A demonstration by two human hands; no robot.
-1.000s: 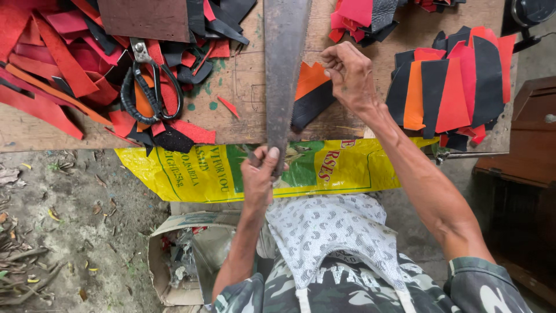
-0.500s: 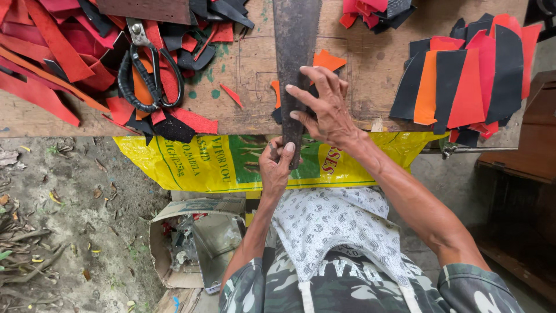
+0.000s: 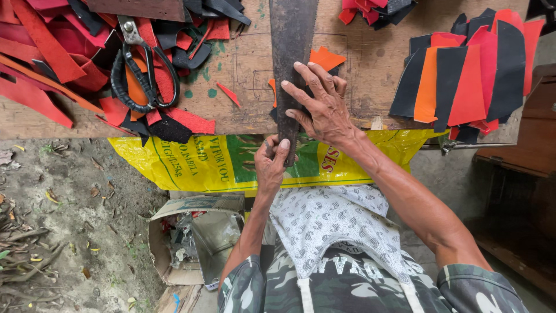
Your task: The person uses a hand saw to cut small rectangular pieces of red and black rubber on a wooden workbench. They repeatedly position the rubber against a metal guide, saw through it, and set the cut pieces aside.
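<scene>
Since the earlier frame the right hand [image 3: 322, 104] has slid nearer, and is now pressing flat, fingers spread, on the rusty saw blade [image 3: 291, 52]. The left hand [image 3: 271, 165] is gripping the blade's near end at the wooden board's [image 3: 243, 69] edge. Farther left, scissors [image 3: 139, 64] are lying among red scraps.

- Saw blade [image 3: 292, 52] lies lengthwise on the workbench [image 3: 243, 69], its near end overhanging the front edge.
- Right hand [image 3: 321, 104] rests flat on the blade, near the bench edge.
- Left hand [image 3: 271, 165] grips the overhanging end, below the edge, in front of the printed sack [image 3: 208, 162] hanging there.
- Scissors [image 3: 142, 66] lie left of the blade, on a scrap pile [image 3: 52, 64].
- Cut pieces [image 3: 469, 75] are fanned right of the blade.
- Open carton [image 3: 191, 237] sits on the ground, below the sack.
</scene>
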